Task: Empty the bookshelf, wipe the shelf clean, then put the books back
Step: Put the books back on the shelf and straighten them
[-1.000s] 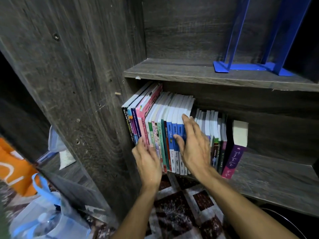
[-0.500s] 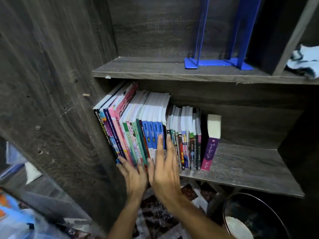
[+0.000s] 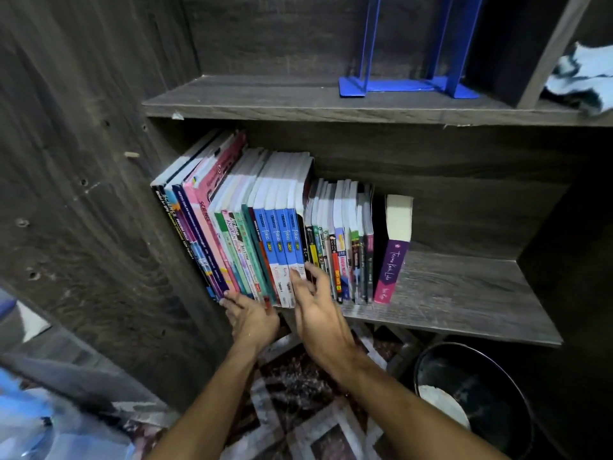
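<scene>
Dropping both hands to the foot of the spines: row not yet lifted

Change noted: a second ago the right hand [image 3: 320, 318] lay high over the blue spines and the left hand [image 3: 253, 315] sat midway down the row. Both have since slid down to the shelf [image 3: 464, 293] edge. The view has also swung right, so a cloth [image 3: 580, 78], well up and right of the fingers, and a bin [image 3: 497, 376] now show. The books [image 3: 265, 234] themselves have not shifted.

Fingers: the left fingers [image 3: 232, 298] lie nearly straight, tips touching the bottom of the leftmost spines, and grip nothing. The right fingers [image 3: 310, 272] are loosely spread, thumb and forefinger resting on the lower end of the blue spines, with no book pinched or drawn out. Whether any fingertip has got under a book cannot be told.

Meaning for the task: in my judgement the hands are set either to take the left block from below or to square it up. The frames do not settle which. The upper shelf [image 3: 265, 101] is bare save a blue bookend [image 3: 408, 84], while this row is full.

Condition of the books: thin paperbacks, packed tight, standing on the shelf directly ahead of the fingers. The tall left block leans toward the side wall. The shorter set right of the right fingers stands upright. One purple book [image 3: 389, 267] stands apart, further right.
</scene>
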Demonstrator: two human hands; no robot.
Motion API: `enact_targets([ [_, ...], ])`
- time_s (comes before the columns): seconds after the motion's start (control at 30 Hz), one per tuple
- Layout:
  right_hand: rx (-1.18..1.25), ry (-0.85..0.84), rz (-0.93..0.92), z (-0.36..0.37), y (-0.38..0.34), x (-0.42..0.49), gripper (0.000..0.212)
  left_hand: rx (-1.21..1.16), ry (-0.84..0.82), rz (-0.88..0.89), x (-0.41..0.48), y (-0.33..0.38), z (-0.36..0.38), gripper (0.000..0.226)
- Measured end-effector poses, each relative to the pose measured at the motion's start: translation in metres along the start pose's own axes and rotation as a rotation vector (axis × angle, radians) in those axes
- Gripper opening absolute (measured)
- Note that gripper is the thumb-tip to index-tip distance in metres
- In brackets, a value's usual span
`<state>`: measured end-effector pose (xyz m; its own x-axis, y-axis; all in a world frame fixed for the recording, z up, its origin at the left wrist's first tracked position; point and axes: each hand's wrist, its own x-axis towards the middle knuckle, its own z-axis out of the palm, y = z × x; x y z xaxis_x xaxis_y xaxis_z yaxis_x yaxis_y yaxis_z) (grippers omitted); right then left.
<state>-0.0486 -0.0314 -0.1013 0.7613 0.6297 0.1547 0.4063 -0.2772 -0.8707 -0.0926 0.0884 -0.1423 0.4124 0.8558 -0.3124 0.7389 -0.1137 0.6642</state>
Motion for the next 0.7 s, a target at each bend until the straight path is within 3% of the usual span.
enact_targets([
  [0.07, -0.001, 0.003, 0.045, -0.020, 0.008, -0.002, 0.046, -0.047, 0.173, 0.138, -0.020, 0.003, -0.004, 0.079],
  [0.13, -0.153, 0.080, -0.076, -0.043, 0.013, -0.002, 0.038, -0.184, 0.340, 0.412, -0.048, 0.009, -0.003, 0.047],
  [0.23, -0.569, 0.393, -0.464, -0.076, 0.028, 0.007, 0.031, -0.243, 0.294, 0.732, -0.078, 0.028, 0.006, 0.017],
  [0.3, -0.685, 0.547, -0.516, -0.091, 0.032, 0.016, 0.031, -0.192, 0.218, 0.827, -0.079, 0.045, 0.012, 0.014],
  [0.47, -0.675, 0.595, -0.281, -0.125, 0.029, 0.025, 0.044, 0.112, 0.147, 0.716, -0.056, 0.057, 0.025, 0.034],
  [0.57, -0.506, 0.474, -0.150, -0.124, 0.034, 0.021, 0.066, 0.330, 0.152, 0.724, -0.046, 0.050, 0.024, 0.026],
  [0.7, -0.434, 0.329, -0.060, -0.118, 0.046, 0.024, 0.073, 0.387, 0.158, 0.701, -0.045, 0.057, 0.020, 0.023],
])
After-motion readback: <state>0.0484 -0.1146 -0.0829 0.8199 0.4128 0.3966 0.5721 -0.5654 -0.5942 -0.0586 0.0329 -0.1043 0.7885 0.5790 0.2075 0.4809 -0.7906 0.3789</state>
